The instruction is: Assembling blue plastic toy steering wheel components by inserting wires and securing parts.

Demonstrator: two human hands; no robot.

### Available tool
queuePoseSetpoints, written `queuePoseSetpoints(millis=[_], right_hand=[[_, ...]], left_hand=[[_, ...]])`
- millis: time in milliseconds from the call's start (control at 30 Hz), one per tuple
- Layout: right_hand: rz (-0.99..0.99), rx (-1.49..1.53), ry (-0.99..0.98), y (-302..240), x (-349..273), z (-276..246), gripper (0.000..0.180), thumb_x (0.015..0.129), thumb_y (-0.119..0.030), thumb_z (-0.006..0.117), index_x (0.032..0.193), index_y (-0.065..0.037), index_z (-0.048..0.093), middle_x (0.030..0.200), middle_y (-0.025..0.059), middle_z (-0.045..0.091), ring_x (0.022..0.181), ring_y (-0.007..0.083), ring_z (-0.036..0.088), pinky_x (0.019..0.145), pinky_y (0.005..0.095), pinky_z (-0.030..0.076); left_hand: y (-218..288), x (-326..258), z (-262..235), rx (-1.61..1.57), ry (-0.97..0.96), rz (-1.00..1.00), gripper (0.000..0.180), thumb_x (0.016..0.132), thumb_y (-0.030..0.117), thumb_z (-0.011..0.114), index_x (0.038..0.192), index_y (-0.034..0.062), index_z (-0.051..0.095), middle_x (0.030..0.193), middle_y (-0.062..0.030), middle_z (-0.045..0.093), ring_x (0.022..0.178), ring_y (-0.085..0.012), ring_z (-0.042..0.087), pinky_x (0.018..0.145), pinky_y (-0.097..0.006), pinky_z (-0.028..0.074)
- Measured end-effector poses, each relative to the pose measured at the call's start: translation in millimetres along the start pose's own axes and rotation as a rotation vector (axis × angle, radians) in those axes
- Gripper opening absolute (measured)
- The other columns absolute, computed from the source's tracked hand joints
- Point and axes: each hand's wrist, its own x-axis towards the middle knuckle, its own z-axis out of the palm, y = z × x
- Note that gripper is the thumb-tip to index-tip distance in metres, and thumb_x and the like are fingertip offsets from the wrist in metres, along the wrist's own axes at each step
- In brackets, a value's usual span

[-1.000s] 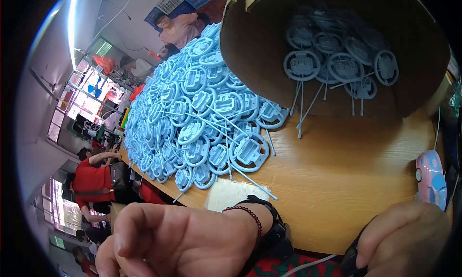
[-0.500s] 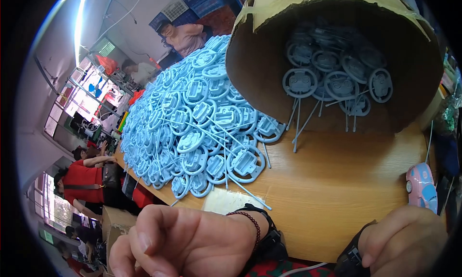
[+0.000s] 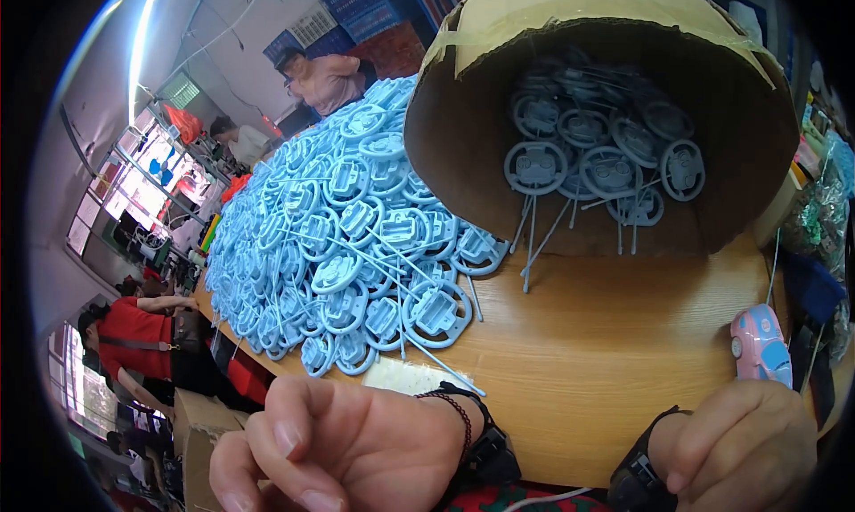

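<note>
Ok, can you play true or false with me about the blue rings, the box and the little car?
1. The blue rings lie in a big heap on the wooden table. True.
2. The cardboard box is empty. False: more rings with thin stems lie inside it.
3. The toy car is pink and blue. True.
4. The left hand holds a ring. False: it holds nothing and touches no ring.
5. The right hand rests on the car. False: it sits below the car, apart from it.
</note>
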Motion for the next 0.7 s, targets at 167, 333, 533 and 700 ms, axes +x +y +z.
queuePoseSetpoints(millis=[167,333,533,700], right_hand=[[0.012,-0.005,-0.149,-10,4,-13,0.02,0.082,-0.019,0.062,0.078,-0.003,0.051,0.066,0.0036,0.046,0.045,0.0108,0.033,0.042,0.027,0.036],[0.006,-0.002,-0.254,-7,3,-16,0.02,0.082,-0.018,0.062,0.079,-0.001,0.051,0.068,0.0044,0.048,0.046,0.0112,0.034,0.042,0.0267,0.035],[-0.075,0.047,-0.348,23,-2,-24,0.02,0.081,-0.016,0.063,0.078,0.0,0.051,0.07,0.0062,0.051,0.047,0.012,0.037,0.042,0.0265,0.035],[-0.018,-0.083,-0.474,22,9,-33,0.02,0.08,-0.015,0.061,0.082,0.002,0.051,0.074,0.011,0.055,0.053,0.0143,0.046,0.042,0.0258,0.036]], left_hand=[[2,2,-3,-0.022,-0.042,-0.021,0.036,0.089,0.019,0.046,0.124,0.0199,0.054,0.121,-0.0048,0.055,0.09,-0.0165,0.053,0.099,-0.036,0.031],[-4,4,2,0.066,0.08,0.119,0.034,0.083,0.013,0.056,0.116,0.0107,0.048,0.104,-0.0052,0.053,0.079,-0.0119,0.051,0.088,-0.036,0.034],[1,1,2,0.023,0.062,0.083,0.032,0.082,0.016,0.057,0.113,0.0116,0.051,0.106,-0.0047,0.053,0.079,-0.011,0.051,0.088,-0.036,0.034],[-8,-5,3,-0.012,-0.007,-0.009,0.033,0.091,0.018,0.045,0.122,0.0209,0.056,0.116,-0.0022,0.058,0.087,-0.0158,0.055,0.097,-0.036,0.034]])
